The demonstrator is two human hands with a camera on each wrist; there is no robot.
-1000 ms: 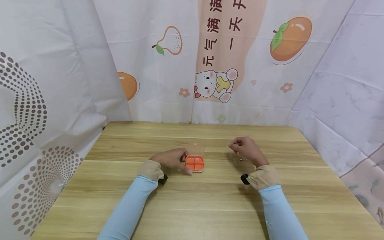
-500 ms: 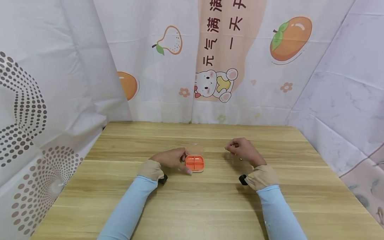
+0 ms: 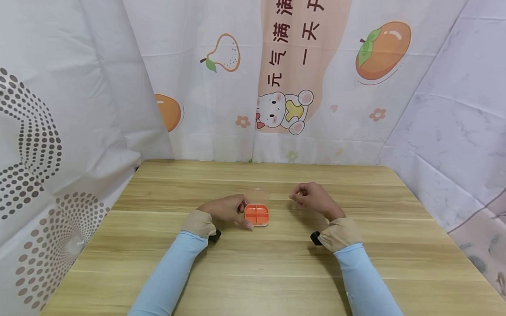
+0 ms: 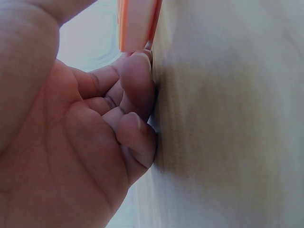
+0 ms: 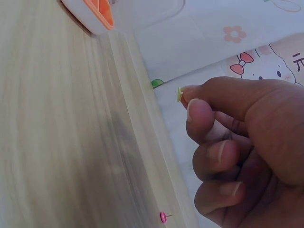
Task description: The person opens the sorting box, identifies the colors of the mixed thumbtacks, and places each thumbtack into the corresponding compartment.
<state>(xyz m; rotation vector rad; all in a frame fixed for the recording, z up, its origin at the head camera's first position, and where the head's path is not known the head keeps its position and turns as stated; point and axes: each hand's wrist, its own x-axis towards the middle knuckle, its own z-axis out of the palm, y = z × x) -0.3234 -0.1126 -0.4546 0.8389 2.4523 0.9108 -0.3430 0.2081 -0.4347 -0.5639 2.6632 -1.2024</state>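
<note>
A small orange box with a cross divider lies near the middle of the table, its clear lid tipped back on the far side. My left hand holds the box at its left end, thumb at the near corner and fingers by the hinge side. In the left wrist view some fingers are curled against the tabletop beside the box wall. Right of the box, my right hand is raised above the table. It pinches a tiny yellow thumbtack between thumb and index finger; the other fingers are curled.
A pink thumbtack lies on the table in the right wrist view, its point sideways. The wooden tabletop ends at a printed curtain behind, with more cloth hanging on both sides.
My right hand has moved left, closer to the box, and slightly nearer to me. A small speck on the table under the right hand no longer shows. The left hand and box have stayed put.
</note>
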